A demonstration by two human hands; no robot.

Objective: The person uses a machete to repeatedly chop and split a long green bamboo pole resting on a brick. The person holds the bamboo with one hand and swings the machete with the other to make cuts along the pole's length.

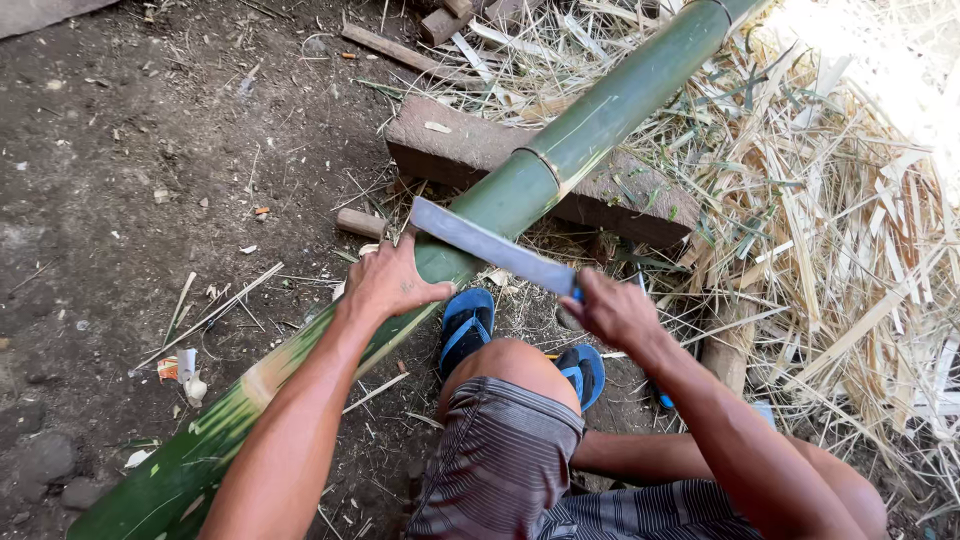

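A long green bamboo pole runs from the lower left to the upper right and rests on a brown wooden block. My left hand presses on the pole just below the block. My right hand grips the blue handle of a broad steel blade. The blade lies flat across the pole, its tip past the pole's left side. Under the pole are my feet in blue sandals, and my knees in grey striped shorts are bent below.
Bare dark soil covers the left half, with small scraps and a short wooden peg. A thick heap of pale bamboo strips and shavings fills the right side. More wood offcuts lie at the top.
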